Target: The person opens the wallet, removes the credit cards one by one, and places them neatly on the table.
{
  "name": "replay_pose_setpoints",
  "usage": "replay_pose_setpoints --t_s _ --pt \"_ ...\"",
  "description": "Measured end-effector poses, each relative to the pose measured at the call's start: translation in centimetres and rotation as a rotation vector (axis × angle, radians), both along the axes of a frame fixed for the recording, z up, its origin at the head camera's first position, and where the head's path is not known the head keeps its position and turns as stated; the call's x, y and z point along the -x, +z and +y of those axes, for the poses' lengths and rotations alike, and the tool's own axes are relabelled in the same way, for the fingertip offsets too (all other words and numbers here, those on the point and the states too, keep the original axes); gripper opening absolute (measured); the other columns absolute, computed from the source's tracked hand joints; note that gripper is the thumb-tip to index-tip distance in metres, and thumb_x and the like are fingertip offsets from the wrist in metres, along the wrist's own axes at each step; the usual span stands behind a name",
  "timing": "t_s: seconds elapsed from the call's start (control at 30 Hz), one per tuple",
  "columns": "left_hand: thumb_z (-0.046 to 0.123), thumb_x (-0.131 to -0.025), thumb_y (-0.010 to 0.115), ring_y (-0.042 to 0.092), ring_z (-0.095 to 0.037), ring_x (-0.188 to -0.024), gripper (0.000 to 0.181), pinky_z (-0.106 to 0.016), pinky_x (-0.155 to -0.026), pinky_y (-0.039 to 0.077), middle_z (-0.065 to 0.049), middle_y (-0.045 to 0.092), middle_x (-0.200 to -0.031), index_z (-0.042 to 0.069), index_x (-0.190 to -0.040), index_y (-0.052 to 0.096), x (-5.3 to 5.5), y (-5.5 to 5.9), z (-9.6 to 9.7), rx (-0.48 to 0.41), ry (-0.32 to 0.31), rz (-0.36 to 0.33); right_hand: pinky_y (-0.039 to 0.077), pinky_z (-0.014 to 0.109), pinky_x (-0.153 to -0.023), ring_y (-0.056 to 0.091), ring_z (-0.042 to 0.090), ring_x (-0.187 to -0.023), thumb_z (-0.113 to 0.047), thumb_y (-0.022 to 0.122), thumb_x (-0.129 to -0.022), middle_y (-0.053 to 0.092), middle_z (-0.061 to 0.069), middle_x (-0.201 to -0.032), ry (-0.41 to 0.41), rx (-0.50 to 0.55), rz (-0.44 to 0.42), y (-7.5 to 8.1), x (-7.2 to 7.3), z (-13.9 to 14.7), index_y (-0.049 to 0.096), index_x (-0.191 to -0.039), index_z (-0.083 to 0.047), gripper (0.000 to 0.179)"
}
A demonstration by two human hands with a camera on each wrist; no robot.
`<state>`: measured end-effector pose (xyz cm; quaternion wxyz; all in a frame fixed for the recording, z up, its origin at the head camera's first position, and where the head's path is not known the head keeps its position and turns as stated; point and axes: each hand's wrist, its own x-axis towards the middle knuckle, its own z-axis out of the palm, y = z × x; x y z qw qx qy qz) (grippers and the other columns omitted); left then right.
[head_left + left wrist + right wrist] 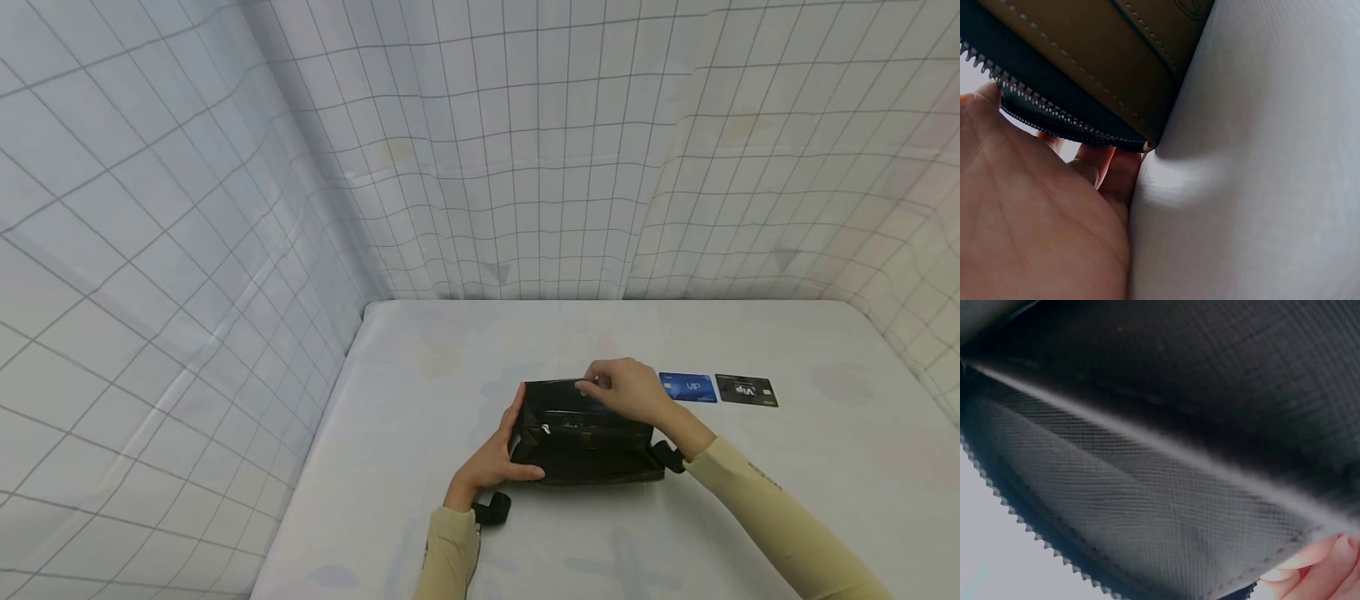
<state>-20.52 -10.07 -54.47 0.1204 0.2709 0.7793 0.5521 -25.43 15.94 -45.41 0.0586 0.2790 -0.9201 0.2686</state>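
Left hand [489, 458]: set at the wallet's left end; thumb laid along the near flap, fingers bent round the far part; the end is gripped between.

Wallet [588, 433]: one, dark, unzipped, placed mid-table, in front of the wearer. Long axis laid left to right, about parallel with the table's [735, 492] far edge; mouth turned up and toward the wearer. Zip pull [546, 429] seen inside, left of centre.

Right hand [626, 392]: set at the far edge, right of its middle; thumb and curled fingers apparently pinched on that edge; whether anything else is held cannot be told.

Step, as judged: wallet being held open. A pocket would next need to be spread and a card brought over.

Blue card [688, 387], black card [747, 390]: laid flat, side by side, right of the wallet.

Grid cloth [517, 192]: hung behind.
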Motion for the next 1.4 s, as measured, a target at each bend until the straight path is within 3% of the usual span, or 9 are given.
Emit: replay_pose_setpoints --t_s 0.3,0.53,0.63,0.9,1.13,1.4 --pt "0.046 -0.07 0.078 -0.002 -0.017 -0.142 0.118 -0.057 -0.108 0.014 0.011 -0.01 -0.154 0.037 -0.147 -0.012 -0.1 0.4 0.0 0.015 -0.003 -0.003 0.036 0.024 -0.047 0.042 0.004 -0.048 -0.034 0.061 -0.09 0.049 -0.013 -0.057 -0.007 0.073 -0.012 -0.3 0.1 0.3 0.065 -0.084 -0.019 0.016" --pt "0.036 -0.074 0.077 -0.003 -0.022 -0.142 0.118 -0.057 -0.108 0.014 0.001 -0.012 -0.155 0.024 -0.148 -0.014 -1.1 3.3 0.1 0.033 -0.034 -0.033 0.037 0.025 -0.049 0.043 0.006 -0.051 -0.036 0.059 -0.09 0.051 -0.013 -0.061 -0.023 0.106 -0.018 -0.3 0.0 0.8 0.064 -0.085 -0.02 0.018" --pt "0.032 -0.075 0.077 -0.005 -0.019 -0.141 0.117 -0.055 -0.109 0.013 0.003 -0.012 -0.154 0.025 -0.148 -0.014 -1.2 3.7 0.1 0.034 -0.037 -0.048 0.037 0.026 -0.049 0.043 0.007 -0.052 -0.036 0.058 -0.091 0.051 -0.012 -0.062 -0.032 0.102 -0.016 -0.2 0.0 1.0 0.064 -0.086 -0.019 0.018" --pt "0.032 -0.075 0.078 -0.006 -0.02 -0.142 0.117 -0.056 -0.109 0.013 0.004 -0.012 -0.155 0.025 -0.148 -0.013 -1.3 3.6 0.0 0.024 -0.031 -0.039 0.035 0.026 -0.05 0.041 0.008 -0.052 -0.041 0.051 -0.094 0.051 -0.01 -0.063 -0.062 0.096 -0.012 -0.1 -0.1 1.7 0.062 -0.077 -0.019 0.029" --pt "0.024 -0.075 0.078 -0.006 -0.017 -0.141 0.117 -0.055 -0.11 0.012 0.006 -0.012 -0.154 0.025 -0.148 -0.012 -1.4 3.5 0.0 0.032 -0.025 -0.037 0.032 0.026 -0.049 0.037 0.009 -0.05 -0.037 0.051 -0.095 0.046 -0.009 -0.061 -0.083 0.118 0.009 0.7 -0.3 2.7 0.063 -0.081 -0.019 0.026" --pt "0.026 -0.074 0.078 -0.006 -0.02 -0.142 0.117 -0.056 -0.109 0.012 0.003 -0.012 -0.155 0.024 -0.149 -0.012 -1.5 3.6 0.1 0.022 -0.023 -0.033 0.03 0.025 -0.048 0.037 0.009 -0.05 -0.034 0.051 -0.096 0.044 -0.007 -0.059 -0.133 0.135 0.042 1.5 -0.2 4.7 0.061 -0.084 -0.018 0.022"
